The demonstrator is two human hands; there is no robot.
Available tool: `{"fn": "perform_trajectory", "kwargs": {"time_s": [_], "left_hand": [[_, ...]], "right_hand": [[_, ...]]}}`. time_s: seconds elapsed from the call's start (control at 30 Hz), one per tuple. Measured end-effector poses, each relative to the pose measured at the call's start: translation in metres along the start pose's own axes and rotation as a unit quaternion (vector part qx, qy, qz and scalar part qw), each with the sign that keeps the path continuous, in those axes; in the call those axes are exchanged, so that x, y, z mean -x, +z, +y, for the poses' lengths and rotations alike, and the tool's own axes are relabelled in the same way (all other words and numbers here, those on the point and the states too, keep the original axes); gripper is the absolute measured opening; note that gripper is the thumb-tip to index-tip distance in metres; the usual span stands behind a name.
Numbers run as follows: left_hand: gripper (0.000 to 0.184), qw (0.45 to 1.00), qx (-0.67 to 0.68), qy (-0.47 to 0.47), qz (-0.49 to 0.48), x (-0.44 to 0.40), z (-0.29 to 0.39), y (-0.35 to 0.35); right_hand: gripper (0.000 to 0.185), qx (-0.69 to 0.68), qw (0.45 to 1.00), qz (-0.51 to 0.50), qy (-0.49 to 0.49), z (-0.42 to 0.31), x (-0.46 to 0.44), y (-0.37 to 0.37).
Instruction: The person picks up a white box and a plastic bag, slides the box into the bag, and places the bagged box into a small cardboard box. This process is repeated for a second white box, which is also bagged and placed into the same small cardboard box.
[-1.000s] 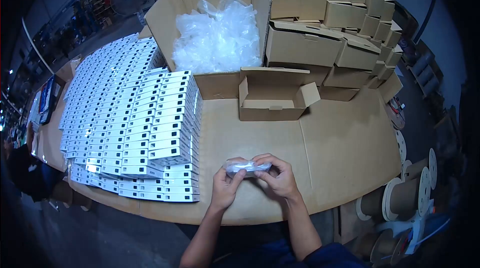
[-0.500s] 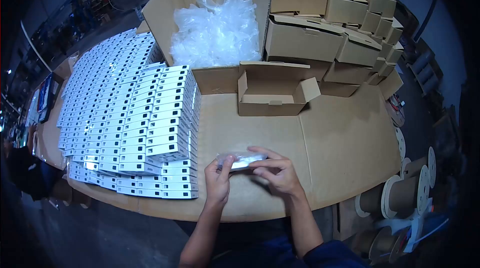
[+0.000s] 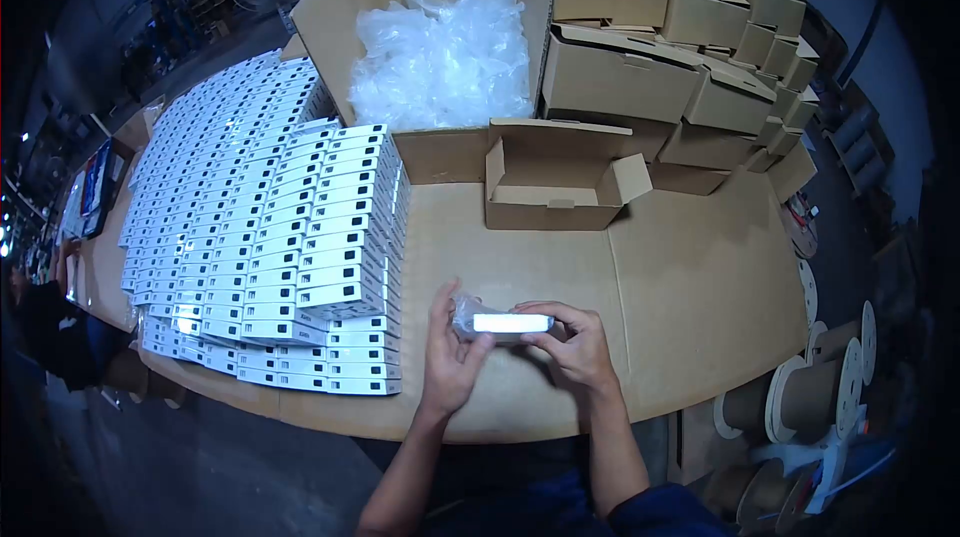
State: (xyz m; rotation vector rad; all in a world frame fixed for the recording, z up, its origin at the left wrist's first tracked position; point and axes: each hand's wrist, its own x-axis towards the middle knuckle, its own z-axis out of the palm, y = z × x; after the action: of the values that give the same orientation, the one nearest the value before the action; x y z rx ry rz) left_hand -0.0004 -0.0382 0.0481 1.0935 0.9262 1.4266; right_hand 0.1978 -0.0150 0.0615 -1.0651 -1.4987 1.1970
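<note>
Moved since the frame before: the white box now shows its long side bare, the clear bag is bunched at its left end, and the left hand has spread its fingers.
Right hand: thumb and fingers closed on the right end of the white box.
Left hand: half open, cupped around the clear bag, thumb by the box's near edge; I cannot tell whether it grips.
White box: level between both hands, over the brown tabletop.
Stacked white boxes: in tight rows left of the hands.
Open brown carton: beyond the hands, lid raised, side flap out.
Large carton: farther back, heaped with clear plastic bags.
Closed brown cartons: piled at back right.
Reels: off the table's right edge.
</note>
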Motion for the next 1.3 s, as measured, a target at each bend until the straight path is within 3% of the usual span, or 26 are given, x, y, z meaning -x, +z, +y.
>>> {"fn": "perform_trajectory", "kwargs": {"time_s": [0.07, 0.2, 0.3, 0.37, 0.43, 0.5, 0.67, 0.73, 0.8, 0.9, 1.0, 1.03, 1.17, 1.23, 1.3], "left_hand": [[0.064, 0.99, -0.106, 0.071, -0.056, 0.002, -0.002, 0.0], [0.039, 0.992, -0.083, 0.004, -0.094, 0.002, -0.008, -0.007], [0.029, 0.991, -0.073, 0.027, -0.109, -0.001, -0.007, -0.009], [0.03, 0.991, -0.081, 0.018, -0.107, -0.002, -0.004, -0.008], [0.028, 0.986, -0.114, 0.013, -0.119, -0.007, 0.002, -0.009], [0.026, 0.975, -0.171, 0.009, -0.142, -0.012, 0.009, -0.012], [0.024, 0.973, -0.183, 0.034, -0.136, -0.021, 0.018, -0.008], [0.027, 0.964, -0.216, 0.06, -0.143, -0.027, 0.019, -0.007], [0.031, 0.952, -0.257, 0.078, -0.147, -0.032, 0.023, -0.005], [0.034, 0.855, -0.486, 0.152, -0.102, -0.037, 0.036, 0.005], [0.038, 0.804, -0.563, 0.164, -0.1, -0.051, 0.048, 0.015], [0.055, 0.79, -0.581, 0.177, -0.088, -0.056, 0.042, 0.015], [0.083, 0.744, -0.651, 0.152, -0.008, -0.077, 0.02, 0.023], [0.078, 0.776, -0.623, 0.103, -0.017, -0.088, 0.007, 0.022], [0.068, 0.764, -0.637, 0.098, -0.026, -0.105, -0.004, 0.021]], "right_hand": [[0.031, -0.015, 1.0, -0.013, -0.009, -0.006, -0.002, -0.002], [0.032, 0.052, 0.995, -0.035, -0.077, -0.016, -0.007, -0.009], [0.031, 0.072, 0.993, -0.042, -0.083, -0.023, -0.008, -0.013], [0.037, 0.094, 0.99, -0.049, -0.089, -0.022, -0.009, -0.017], [0.04, 0.114, 0.988, 0.022, -0.106, -0.032, -0.013, -0.007], [0.042, 0.137, 0.982, 0.03, -0.123, -0.037, -0.013, -0.006], [0.039, 0.261, 0.935, -0.088, -0.222, -0.038, -0.014, -0.022], [0.033, 0.312, 0.913, -0.07, -0.252, -0.041, -0.015, -0.025], [0.03, 0.379, 0.886, -0.067, -0.259, -0.05, -0.018, -0.029], [0.028, 0.378, 0.885, -0.057, -0.266, -0.041, -0.021, -0.035], [0.027, 0.395, 0.877, -0.028, -0.271, -0.038, -0.023, -0.038], [0.027, 0.397, 0.875, -0.003, -0.276, -0.037, -0.025, -0.04], [0.027, 0.401, 0.86, 0.121, -0.291, -0.037, -0.036, -0.055], [0.027, 0.397, 0.846, 0.191, -0.3, -0.038, -0.045, -0.065], [0.027, 0.397, 0.833, 0.251, -0.292, -0.038, -0.056, -0.073]]}}
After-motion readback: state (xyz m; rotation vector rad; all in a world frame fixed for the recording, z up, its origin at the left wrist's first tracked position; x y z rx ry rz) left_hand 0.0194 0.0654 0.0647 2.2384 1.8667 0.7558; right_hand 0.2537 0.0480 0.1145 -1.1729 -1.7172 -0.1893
